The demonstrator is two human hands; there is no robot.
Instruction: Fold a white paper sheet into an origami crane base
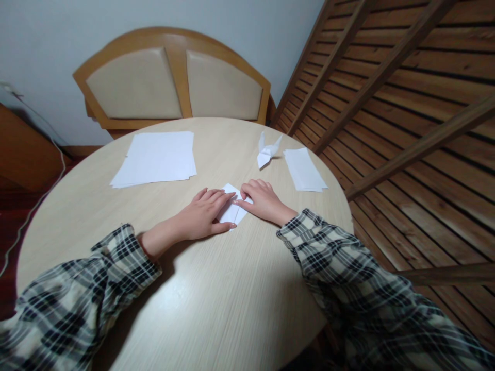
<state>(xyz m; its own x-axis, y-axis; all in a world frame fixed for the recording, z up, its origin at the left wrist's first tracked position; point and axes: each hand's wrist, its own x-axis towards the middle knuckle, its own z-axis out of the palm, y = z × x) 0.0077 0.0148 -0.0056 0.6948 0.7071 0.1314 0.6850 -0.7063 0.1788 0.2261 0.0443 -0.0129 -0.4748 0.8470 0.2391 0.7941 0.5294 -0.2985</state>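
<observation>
A small folded piece of white paper [228, 212] lies on the round table, with a crease running through it and pointed corners. Across its left side rests my left hand [203, 212], fingers stretched out and thumb apart along the lower edge. My right hand [265, 200] is closed at the paper's right side, with curled fingers and the thumb pinching a flap near the middle. Both hands cover parts of the folded paper. Just beyond my right hand stands a white origami crane [266, 153] with two upright points.
A stack of large white paper sheets [160, 157] lies at the table's back left. Narrower paper strips [304, 169] sit at the right edge. Behind the pale round table [216, 304] is a wooden chair or headboard [178, 77]; a slatted wooden panel [406, 113] rises on the right.
</observation>
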